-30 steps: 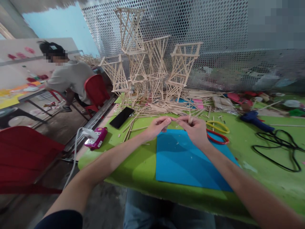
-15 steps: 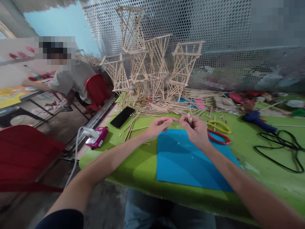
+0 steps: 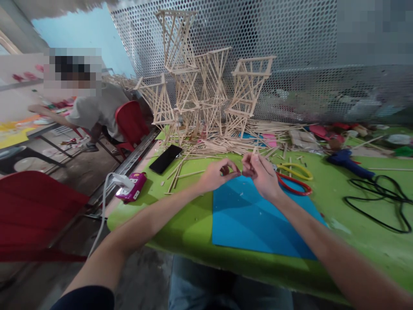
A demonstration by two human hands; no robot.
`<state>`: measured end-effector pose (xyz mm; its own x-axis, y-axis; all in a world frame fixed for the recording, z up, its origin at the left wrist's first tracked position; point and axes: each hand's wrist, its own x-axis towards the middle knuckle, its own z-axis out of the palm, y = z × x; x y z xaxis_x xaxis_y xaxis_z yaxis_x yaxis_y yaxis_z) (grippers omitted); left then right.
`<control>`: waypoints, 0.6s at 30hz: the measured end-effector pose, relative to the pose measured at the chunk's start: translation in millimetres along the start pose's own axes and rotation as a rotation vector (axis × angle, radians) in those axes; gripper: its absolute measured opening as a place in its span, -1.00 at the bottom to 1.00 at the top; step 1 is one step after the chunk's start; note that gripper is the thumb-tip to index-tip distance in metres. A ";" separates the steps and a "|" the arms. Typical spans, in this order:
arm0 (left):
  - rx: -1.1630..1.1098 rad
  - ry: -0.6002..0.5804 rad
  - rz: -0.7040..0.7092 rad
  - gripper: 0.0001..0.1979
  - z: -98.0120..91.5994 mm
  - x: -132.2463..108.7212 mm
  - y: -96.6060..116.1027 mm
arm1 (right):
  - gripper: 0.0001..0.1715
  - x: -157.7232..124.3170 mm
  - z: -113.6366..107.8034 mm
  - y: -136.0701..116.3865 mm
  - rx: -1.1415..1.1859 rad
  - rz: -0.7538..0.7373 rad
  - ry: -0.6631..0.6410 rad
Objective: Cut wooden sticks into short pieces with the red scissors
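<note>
Over the far edge of a blue sheet [image 3: 258, 219], my two hands almost meet at the fingertips. My left hand [image 3: 220, 175] is pinched, thumb against index finger; whatever lies in the pinch is too small to make out. Curled closed, my right hand [image 3: 262, 174] grips a short wooden stick [image 3: 255, 150], whose pale end pokes out above the fingers. Red-and-yellow-handled pliers [image 3: 295, 183] lie just right of that hand, partly on the blue sheet. Behind the hands spreads a heap of loose wooden sticks [image 3: 222, 145].
Lattice towers of sticks [image 3: 211, 82] rise behind the heap. A black phone [image 3: 165, 159] and a purple power strip [image 3: 134, 187] with a white plug lie left. A blue glue gun [image 3: 350, 163] and its black cord [image 3: 380, 202] lie right. Another person [image 3: 100, 103] sits far left.
My left hand has drawn its thumb and index finger into a rounder pinch. The right hand has turned, so the stick's end now shows higher, above the fingers.
</note>
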<state>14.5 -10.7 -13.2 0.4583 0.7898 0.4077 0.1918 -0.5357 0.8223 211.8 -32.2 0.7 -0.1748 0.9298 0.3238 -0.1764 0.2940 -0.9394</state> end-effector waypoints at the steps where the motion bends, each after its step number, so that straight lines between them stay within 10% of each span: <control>1: 0.057 0.028 0.025 -0.70 -0.2 0.4 -1.0 | -0.54 0.9 -0.1 1.7 0.009 -0.009 0.002; 10: 0.507 0.050 0.219 -0.65 0.3 -2.3 4.9 | -0.53 1.1 -3.8 7.7 -0.279 -0.104 0.076; 18: 0.414 -0.026 0.164 -0.75 2.5 0.9 -0.3 | -0.66 6.4 -6.8 18.4 -0.186 -0.065 0.109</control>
<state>17.0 -10.6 -14.1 0.5324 0.6797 0.5046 0.4436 -0.7317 0.5175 214.0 -19.4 -15.3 -0.0618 0.9230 0.3798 -0.0009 0.3805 -0.9248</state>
